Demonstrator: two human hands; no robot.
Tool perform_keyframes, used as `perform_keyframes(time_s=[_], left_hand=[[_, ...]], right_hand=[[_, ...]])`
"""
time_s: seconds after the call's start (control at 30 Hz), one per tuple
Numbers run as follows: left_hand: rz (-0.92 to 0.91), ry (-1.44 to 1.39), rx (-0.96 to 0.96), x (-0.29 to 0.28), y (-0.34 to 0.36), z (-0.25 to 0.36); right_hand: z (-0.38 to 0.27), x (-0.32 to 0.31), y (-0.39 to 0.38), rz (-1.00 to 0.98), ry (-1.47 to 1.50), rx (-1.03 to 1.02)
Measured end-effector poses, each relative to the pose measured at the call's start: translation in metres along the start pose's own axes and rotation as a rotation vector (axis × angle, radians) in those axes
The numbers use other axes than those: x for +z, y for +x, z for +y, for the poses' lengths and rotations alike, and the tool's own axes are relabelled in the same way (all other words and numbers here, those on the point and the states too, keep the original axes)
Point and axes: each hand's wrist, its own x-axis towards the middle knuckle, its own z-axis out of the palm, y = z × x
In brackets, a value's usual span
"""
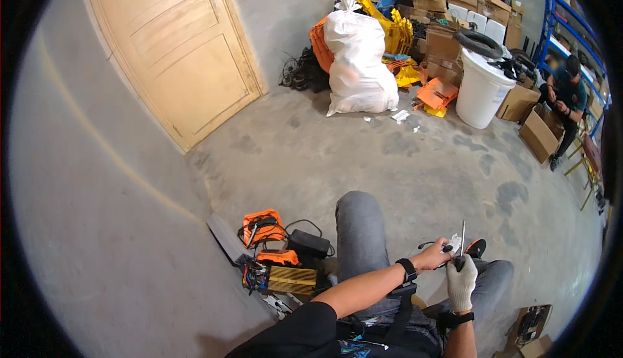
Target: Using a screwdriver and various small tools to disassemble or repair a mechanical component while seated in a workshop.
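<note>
My bare left hand (433, 255) is closed on a small pale part (455, 242) with black pieces on it, above my bent right leg. My right hand (461, 285), in a white knit glove, grips the dark handle of a tool, likely a screwdriver, whose thin metal shaft (463, 228) points up beside that part. Left of my knee lie an orange casing (263, 219), a second orange piece (278, 255), a black power brick with cables (306, 243) and a gold finned metal box (292, 279) with coloured wires.
A co-worker (564, 95) sits at the right by cardboard boxes (542, 136). A white sack (360, 56), a white barrel (480, 92) and piled orange and yellow plastic parts (436, 95) stand along the back. A wooden door (172, 59) is at the left; more boxes (532, 325) lie at lower right.
</note>
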Motion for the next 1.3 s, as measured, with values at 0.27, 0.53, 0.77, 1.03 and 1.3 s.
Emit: perform_keyframes(time_s=[0.27,0.53,0.77,1.03,1.3], left_hand=[[0.005,0.107,0.036,0.003,0.009,-0.013],[-0.028,-0.085,-0.059,-0.012,-0.007,-0.003],[0.062,-0.038,-0.047,-0.008,-0.008,0.004],[-0.021,-0.076,-0.085,-0.013,-0.015,0.008],[0.047,-0.013,-0.112,-0.017,-0.017,0.009]], right_hand=[[-0.030,-0.024,0.001,-0.160,0.237,0.289],[-0.019,-0.015,0.004,-0.103,-0.032,-0.006],[-0.015,-0.014,-0.004,-0.041,0.011,0.064],[-0.018,-0.023,-0.007,-0.149,0.152,0.215],[-0.007,-0.010,-0.005,-0.083,0.037,0.009]])
